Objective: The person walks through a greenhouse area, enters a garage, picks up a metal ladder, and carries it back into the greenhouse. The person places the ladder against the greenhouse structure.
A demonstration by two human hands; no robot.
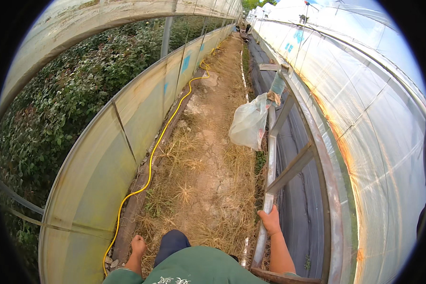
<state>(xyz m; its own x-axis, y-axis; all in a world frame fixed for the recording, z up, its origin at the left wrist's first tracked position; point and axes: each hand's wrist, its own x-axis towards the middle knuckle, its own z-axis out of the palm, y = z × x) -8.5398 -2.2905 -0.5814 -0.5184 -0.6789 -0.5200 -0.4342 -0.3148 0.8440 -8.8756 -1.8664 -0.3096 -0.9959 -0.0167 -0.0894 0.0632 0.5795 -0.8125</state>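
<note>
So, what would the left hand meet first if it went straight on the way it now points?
Probably the dry grass ahead of the left hand, with the yellow hose farther along that line; the hand's height is unclear, so it may pass over both.

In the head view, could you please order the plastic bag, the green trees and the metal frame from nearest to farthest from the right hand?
1. Metal frame: gripped by the right hand.
2. Plastic bag: ahead, at the frame's far end.
3. Green trees: far beyond, top centre.
</note>
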